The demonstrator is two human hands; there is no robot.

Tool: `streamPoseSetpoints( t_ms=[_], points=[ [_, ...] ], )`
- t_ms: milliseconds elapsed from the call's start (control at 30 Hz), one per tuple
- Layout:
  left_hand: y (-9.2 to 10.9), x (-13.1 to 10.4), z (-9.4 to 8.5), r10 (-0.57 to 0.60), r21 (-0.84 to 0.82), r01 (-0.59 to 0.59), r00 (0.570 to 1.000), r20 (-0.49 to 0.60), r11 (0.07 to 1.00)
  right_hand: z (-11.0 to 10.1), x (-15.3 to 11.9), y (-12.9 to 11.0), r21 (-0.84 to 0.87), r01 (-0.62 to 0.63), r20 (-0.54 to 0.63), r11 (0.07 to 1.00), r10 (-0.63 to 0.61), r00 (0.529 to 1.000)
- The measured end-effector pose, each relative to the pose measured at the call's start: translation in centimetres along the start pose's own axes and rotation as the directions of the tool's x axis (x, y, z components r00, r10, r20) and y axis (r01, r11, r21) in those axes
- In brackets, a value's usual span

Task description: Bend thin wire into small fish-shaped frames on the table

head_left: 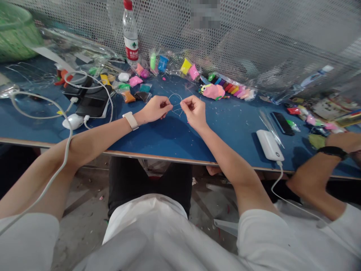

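Near the center of the frame, a thin, pale loop [175,95] of string or wire, hard to tell which, curves between the two hands, over the blue tabletop [169,141]. The left hand [156,108] has its thumb and fingertips pressed together at the loop's left side; the right hand [195,112] pinches its other side in the same way.

Behind them, small bags of bright, soft-looking clay [135,81] spread across the upper middle, some wrapped in crinkled clear film. Just beyond the right hand lies a rounded pink figure [213,91] with a yellow end, beside a row of multicolored packets [235,89]. A clear plastic bottle [131,41] with a red cap and a red-and-white label stands upright near a perforated gray screen [169,28].

At left, a looping white cable [28,116] and dark, boxy devices [93,98] crowd the space beside the left forearm, and the cable crosses over that forearm. A ribbed green basket [17,35] fills the upper left corner. At right, a smooth white power bank [267,144] with a cord plugged in lies near a flat black phone [282,123]. A co-worker's hand [344,142], below a dark wristband [332,151], reaches in at the right edge.
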State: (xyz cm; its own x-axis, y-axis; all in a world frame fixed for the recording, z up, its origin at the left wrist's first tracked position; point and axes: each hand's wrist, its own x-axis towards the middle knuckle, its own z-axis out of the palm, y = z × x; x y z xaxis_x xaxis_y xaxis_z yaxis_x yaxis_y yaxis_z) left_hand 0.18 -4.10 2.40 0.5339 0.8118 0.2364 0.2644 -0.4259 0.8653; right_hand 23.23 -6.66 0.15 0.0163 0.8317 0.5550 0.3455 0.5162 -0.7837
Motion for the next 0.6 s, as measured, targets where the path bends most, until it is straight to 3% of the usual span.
streamPoseSetpoints(
  t_ms=[100, 200, 267, 400, 500, 600],
  points=[
    [-0.3, 0.0, -0.2, 0.052, 0.153, -0.045, 0.998, -0.038, 0.987, 0.1, 0.1, 0.1, 0.048, -0.054, 0.029, 0.997, 0.053, 0.998],
    [-0.4, 0.1, -0.7, 0.172, 0.421, -0.106, 0.977, -0.123, 0.901, 0.1, 0.3, 0.5, 0.14, -0.166, 0.084, 0.976, 0.155, 0.984],
    [-0.4, 0.1, -1.1, 0.23, 0.516, -0.116, 0.959, -0.163, 0.849, 0.1, 0.4, 0.6, 0.185, -0.227, 0.106, 0.956, 0.21, 0.972],
    [-0.5, 0.3, -1.5, 0.293, 0.474, -0.167, 0.934, -0.206, 0.865, 0.1, 0.3, 0.4, 0.237, -0.274, 0.12, 0.932, 0.252, 0.96],
    [-0.9, 0.6, -1.4, 0.264, 0.35, -0.193, 0.95, -0.167, 0.917, 0.1, 0.2, 0.3, 0.215, -0.259, 0.136, 0.942, 0.234, 0.963],
    [-1.4, 0.9, -1.5, 0.271, 0.332, -0.209, 0.951, -0.151, 0.92, 0.0, 0.1, 0.3, 0.174, -0.237, 0.182, 0.956, 0.205, 0.962]
  ],
)
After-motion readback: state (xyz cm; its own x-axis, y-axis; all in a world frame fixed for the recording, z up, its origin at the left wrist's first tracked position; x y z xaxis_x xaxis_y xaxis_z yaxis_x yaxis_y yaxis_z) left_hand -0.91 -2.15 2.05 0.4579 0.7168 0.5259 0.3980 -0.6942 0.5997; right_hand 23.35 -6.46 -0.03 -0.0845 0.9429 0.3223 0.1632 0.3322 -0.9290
